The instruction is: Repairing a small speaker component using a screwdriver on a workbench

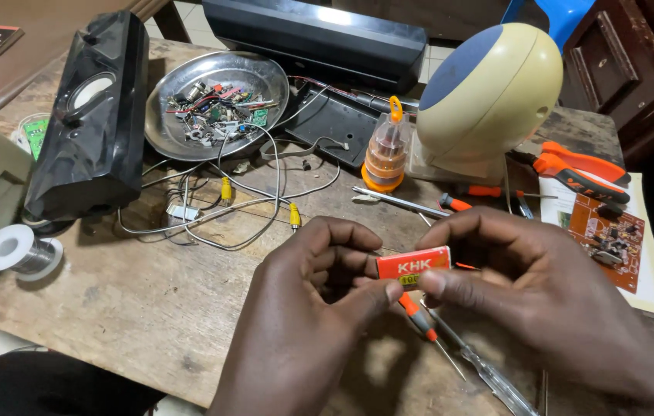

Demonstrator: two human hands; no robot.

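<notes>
Both of my hands hold a small flat orange box (412, 265) above the wooden table (134, 300). My left hand (304, 316) pinches its left end between thumb and fingers. My right hand (543, 293) grips its right end the same way. Just under the box lie a small orange-handled screwdriver (423, 322) and a longer clear-handled screwdriver (489, 377).
A black speaker (92, 123) lies at the left, a steel dish of small parts (215, 100) behind it, with cables with yellow plugs (294, 216) in front. A solder spool (19, 253), an orange bit-set bottle (385, 150), a cream round lamp (489, 92), orange pliers (581, 173) and a brown circuit board (604, 239) surround the hands.
</notes>
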